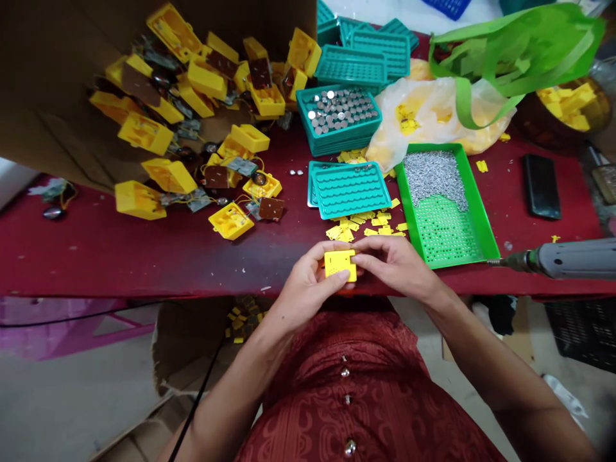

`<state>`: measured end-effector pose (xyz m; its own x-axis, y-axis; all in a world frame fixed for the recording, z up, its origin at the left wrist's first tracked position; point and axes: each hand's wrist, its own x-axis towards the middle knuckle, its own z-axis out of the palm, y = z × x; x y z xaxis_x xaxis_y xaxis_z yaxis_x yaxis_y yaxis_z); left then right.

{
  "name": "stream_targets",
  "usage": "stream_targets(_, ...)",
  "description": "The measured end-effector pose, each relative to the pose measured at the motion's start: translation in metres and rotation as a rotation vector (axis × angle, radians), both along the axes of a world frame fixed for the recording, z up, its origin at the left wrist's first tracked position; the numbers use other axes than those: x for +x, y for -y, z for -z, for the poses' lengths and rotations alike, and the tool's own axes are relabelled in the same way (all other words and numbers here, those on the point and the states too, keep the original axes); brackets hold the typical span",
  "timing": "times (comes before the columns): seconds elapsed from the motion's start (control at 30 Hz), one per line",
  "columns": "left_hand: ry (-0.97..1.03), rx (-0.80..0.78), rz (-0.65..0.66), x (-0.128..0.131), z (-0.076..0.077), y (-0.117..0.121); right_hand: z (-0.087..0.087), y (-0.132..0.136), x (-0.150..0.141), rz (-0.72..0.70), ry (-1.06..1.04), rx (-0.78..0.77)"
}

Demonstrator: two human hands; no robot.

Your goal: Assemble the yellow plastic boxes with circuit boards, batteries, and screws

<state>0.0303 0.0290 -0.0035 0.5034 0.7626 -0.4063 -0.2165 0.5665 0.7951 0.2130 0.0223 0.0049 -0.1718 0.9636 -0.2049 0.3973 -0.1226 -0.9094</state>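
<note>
A small yellow plastic case [339, 264] is held between both hands at the near edge of the red table [144, 250]. My left hand [308, 285] grips its left side with thumb and fingers closed on it. From the right, my right hand [397, 263] pinches the case's other side. Small yellow tabs [360, 224] lie scattered just beyond the hands.
A tipped cardboard box [58, 77] spills several yellow cases with circuit boards [202, 128]. Teal trays [349, 186], one with button cells [339, 109], stand behind. A green tray of screws [445, 205], an electric screwdriver [563, 258], a phone [541, 186] and a green bag [510, 51] sit right.
</note>
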Motion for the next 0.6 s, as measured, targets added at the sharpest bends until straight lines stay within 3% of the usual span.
stream_targets(0.13, -0.059, 0.007, 0.011, 0.003, -0.002, -0.001, -0.001, 0.009, -0.006, 0.072, 0.269, 0.151)
stream_targets(0.3, 0.006, -0.051, 0.058, 0.011, -0.007, -0.006, -0.002, 0.027, -0.006, 0.251, 0.256, 0.218)
stream_targets(0.5, 0.013, -0.064, 0.198, 0.020, -0.009, -0.008, 0.005, 0.039, -0.002, 0.247, 0.455, 0.348)
stream_targets(0.6, 0.015, -0.090, 0.255, 0.023, -0.010, -0.009, -0.007, 0.057, 0.004, 0.302, 0.448, 0.397)
